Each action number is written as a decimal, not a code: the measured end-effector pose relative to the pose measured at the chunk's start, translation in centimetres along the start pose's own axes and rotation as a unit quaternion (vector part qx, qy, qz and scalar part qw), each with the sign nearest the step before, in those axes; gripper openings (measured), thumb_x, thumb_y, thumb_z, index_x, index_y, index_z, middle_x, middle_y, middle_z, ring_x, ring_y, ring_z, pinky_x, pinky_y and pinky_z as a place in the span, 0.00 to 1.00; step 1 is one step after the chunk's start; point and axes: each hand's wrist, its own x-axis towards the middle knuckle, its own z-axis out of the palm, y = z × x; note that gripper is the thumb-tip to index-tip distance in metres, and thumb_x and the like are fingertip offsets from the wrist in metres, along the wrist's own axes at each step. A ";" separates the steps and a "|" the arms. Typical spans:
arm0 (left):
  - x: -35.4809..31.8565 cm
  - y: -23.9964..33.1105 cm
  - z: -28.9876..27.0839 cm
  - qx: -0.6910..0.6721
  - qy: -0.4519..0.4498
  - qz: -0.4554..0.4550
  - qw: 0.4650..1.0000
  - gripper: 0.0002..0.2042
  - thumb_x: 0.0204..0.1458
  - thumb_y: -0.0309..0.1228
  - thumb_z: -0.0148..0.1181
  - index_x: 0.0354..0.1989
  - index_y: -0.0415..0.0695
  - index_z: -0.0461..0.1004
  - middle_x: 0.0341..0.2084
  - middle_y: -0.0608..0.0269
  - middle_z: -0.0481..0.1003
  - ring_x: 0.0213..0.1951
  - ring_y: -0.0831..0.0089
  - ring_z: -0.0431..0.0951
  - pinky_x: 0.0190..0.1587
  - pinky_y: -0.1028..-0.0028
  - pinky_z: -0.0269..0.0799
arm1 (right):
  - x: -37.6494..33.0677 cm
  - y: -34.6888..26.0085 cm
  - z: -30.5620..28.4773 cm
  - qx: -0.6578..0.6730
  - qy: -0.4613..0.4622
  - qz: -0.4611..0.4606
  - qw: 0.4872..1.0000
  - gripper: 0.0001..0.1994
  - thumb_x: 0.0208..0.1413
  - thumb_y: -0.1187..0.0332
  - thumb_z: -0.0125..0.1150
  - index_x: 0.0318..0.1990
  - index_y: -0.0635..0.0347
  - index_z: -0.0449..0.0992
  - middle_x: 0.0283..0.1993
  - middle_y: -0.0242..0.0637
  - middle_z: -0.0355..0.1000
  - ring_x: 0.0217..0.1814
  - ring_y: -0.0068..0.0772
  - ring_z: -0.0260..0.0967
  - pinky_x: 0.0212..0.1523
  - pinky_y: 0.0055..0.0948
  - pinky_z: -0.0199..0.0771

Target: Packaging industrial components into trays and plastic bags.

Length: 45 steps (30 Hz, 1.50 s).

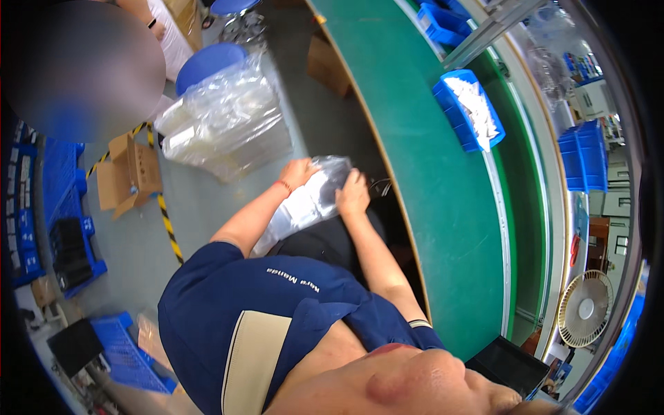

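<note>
A clear, shiny plastic bag (304,205) lies across my lap, beside the long edge of the green bench. My left hand (297,173) has its fingers closed on the bag's far left part. At the bag's right side, my right hand (353,195) grips its edge with bent fingers. Through the film near the right hand a dark patch shows; I cannot tell whether it is something inside or the shade behind. Just beyond my left hand stands a large bundle of clear plastic sheeting (232,121).
The green bench (422,166) runs along my right, bearing a blue bin (470,111) of white pieces. Blue stools (211,66) stand past the sheeting. An open cardboard box (129,176) sits on the left floor near striped tape. A person is at the upper left; a fan (586,308) stands right.
</note>
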 end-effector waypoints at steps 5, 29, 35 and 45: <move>0.4 1.0 -1.8 0.068 0.020 -0.016 0.997 0.21 0.52 0.50 0.49 0.25 0.44 0.75 0.24 0.50 0.75 0.32 0.51 0.75 0.35 0.58 0.70 | 0.3 2.6 0.1 0.012 -0.164 0.076 0.983 0.14 0.46 0.61 0.60 0.32 0.64 0.75 0.34 0.53 0.73 0.39 0.53 0.72 0.41 0.44 0.73; 0.3 1.1 -4.2 0.123 -0.016 -0.045 0.991 0.13 0.45 0.44 0.60 0.30 0.48 0.76 0.29 0.53 0.75 0.38 0.55 0.75 0.42 0.60 0.70 | -2.6 3.1 -1.9 -0.050 -0.115 -0.028 0.992 0.12 0.46 0.66 0.51 0.23 0.62 0.78 0.26 0.51 0.73 0.30 0.50 0.73 0.39 0.43 0.71; -6.1 2.2 -4.3 0.066 0.072 0.159 0.982 0.13 0.40 0.34 0.64 0.35 0.45 0.73 0.32 0.55 0.69 0.41 0.55 0.69 0.47 0.63 0.66 | -2.4 2.1 -2.6 -0.049 -0.111 -0.015 0.993 0.12 0.46 0.65 0.52 0.24 0.63 0.78 0.26 0.50 0.74 0.32 0.49 0.73 0.39 0.42 0.72; -1.9 5.7 1.5 0.088 -0.011 0.177 0.980 0.21 0.41 0.39 0.63 0.40 0.37 0.72 0.38 0.49 0.72 0.44 0.54 0.71 0.48 0.63 0.67 | -3.1 2.5 -2.0 -0.042 -0.011 -0.031 0.999 0.15 0.45 0.57 0.61 0.29 0.62 0.72 0.28 0.46 0.73 0.32 0.48 0.72 0.35 0.42 0.72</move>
